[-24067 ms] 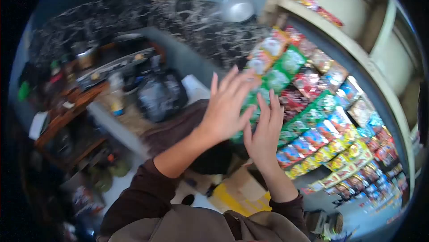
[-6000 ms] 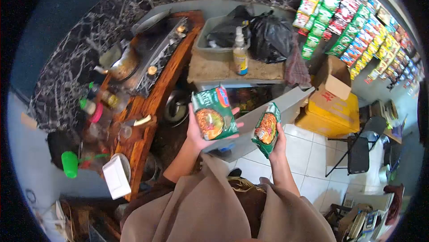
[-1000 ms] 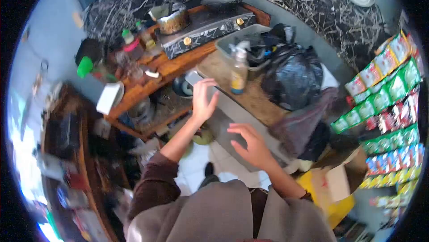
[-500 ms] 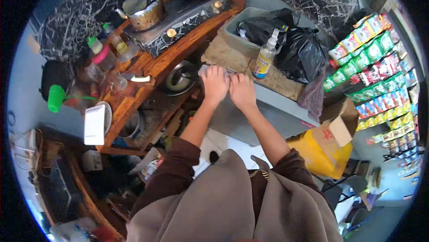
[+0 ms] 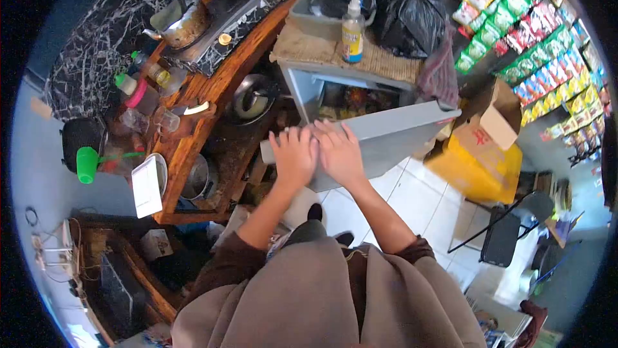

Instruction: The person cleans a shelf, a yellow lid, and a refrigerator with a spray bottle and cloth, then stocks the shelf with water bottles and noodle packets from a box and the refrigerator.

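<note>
A small grey refrigerator [image 5: 293, 87] stands ahead, its door [image 5: 399, 129] swung partway toward me. My left hand [image 5: 295, 160] and my right hand [image 5: 338, 155] sit side by side at the left end of the door's top edge, fingers curled over it. The undersides of the fingers are hidden. Behind the door the inside of the refrigerator [image 5: 360, 98] shows, with dark contents I cannot make out. On the cardboard [image 5: 315, 49] covering the top stands a spray bottle [image 5: 352, 36] with a yellow and blue label.
A grey tub [image 5: 306, 4] and black plastic bags [image 5: 412, 20] rest on the refrigerator. Left is a wooden counter [image 5: 225, 84] with a stove, a kettle [image 5: 187, 23] and a knife [image 5: 196, 109]. Right are a yellow-wrapped box [image 5: 483, 164], a folding chair [image 5: 499, 235] and hanging sachets [image 5: 534, 33].
The refrigerator door has gone from closed to partly open, drawn toward me by both hands. My hands have moved down the view, and the camera view has shifted.
</note>
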### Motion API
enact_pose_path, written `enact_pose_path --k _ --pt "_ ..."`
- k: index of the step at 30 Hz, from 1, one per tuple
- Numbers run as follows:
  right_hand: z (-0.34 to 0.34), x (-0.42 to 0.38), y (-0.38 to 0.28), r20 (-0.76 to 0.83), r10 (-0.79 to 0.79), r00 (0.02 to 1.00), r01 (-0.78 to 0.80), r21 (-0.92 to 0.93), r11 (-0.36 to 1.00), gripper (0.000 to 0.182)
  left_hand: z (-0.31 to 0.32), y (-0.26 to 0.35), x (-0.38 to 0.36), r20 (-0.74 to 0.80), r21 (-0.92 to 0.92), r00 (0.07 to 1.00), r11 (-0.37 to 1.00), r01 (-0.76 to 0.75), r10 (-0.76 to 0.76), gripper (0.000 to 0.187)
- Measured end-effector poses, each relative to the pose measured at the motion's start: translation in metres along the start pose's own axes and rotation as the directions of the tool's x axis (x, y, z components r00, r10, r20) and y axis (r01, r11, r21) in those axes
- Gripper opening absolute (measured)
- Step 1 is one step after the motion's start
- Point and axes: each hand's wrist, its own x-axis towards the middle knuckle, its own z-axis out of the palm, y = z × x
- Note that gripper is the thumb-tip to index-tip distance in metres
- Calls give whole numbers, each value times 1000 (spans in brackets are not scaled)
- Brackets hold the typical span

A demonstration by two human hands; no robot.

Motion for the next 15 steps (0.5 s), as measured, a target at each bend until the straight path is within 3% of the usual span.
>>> enact_pose_path --k 3,5,6,8,9,11,12,15 --pt "-37 -37 -16 43 53 998 -58 142 988 30 -38 27 -33 160 -49 987 999 5 3 33" --pt "-60 -62 -17 177 75 981 -108 184 977 30 -48 38 -44 358 -404 918 915 -12 171 29" --pt "-73 -72 -15 206 81 975 -123 203 971 28 -51 47 -48 379 -415 910 910 3 170 29" --pt "-97 -92 -15 234 124 964 -179 231 956 26 -51 66 -54 525 -571 788 820 47 320 26" --pt "-107 -104 -12 263 142 954 -205 232 951 28 -50 75 -59 541 -578 771 814 53 335 26" --pt "-131 -120 -13 299 220 928 -291 216 932 28 -47 97 -68 416 -703 757 706 -84 504 29" --pt "-140 -132 -11 334 236 912 -316 210 925 29 -46 107 -74 402 -680 728 714 -169 555 28" --pt "-175 -148 -21 334 347 876 -411 142 901 32 -48 139 -82 411 -783 693 619 -65 593 29"
